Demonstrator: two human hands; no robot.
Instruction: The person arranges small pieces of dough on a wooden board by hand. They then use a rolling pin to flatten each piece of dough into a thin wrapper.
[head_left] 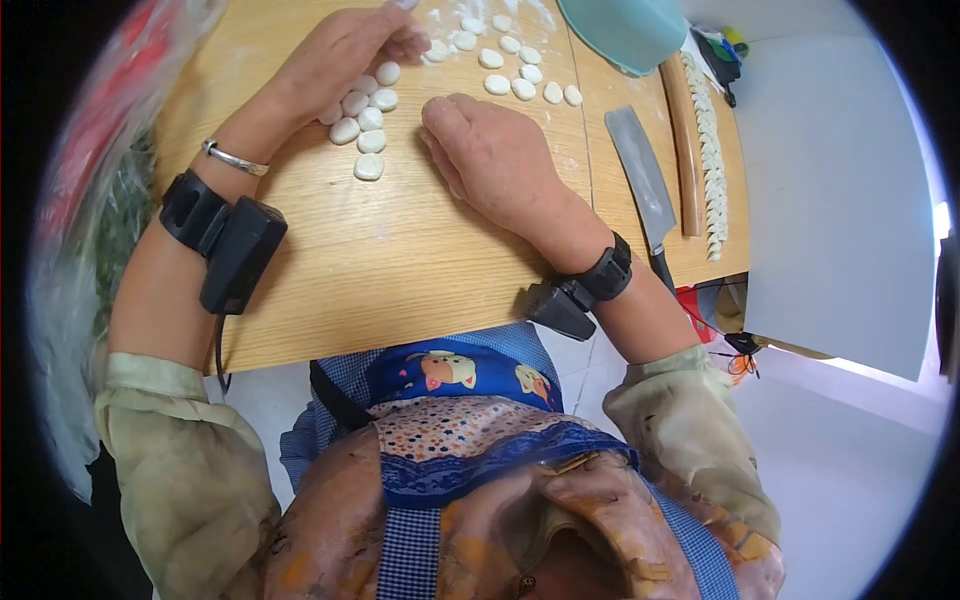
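My left hand (pixel 345 60) is at the upper left, its thumb side apart from its curled fingers, with nothing visible in it. Its fingertips are beside a small flat white dough piece (pixel 435 51). Several more dough pieces (pixel 370 141) lie in a cluster below and beside this palm. My right hand (pixel 490 155) rests on the wooden table (pixel 400 290) right of that cluster, its fingers curled and closed. Whatever it may hold is hidden. Beyond it lies another group of round dough pieces (pixel 491 59).
A cleaver (pixel 642 170) lies to the right, beside a wooden rolling pin (pixel 683 150) and a long row of small dough pieces (pixel 712 160). A light green bowl (pixel 625 30) stands at the top. Clear plastic with greens (pixel 125 210) lies along the left edge.
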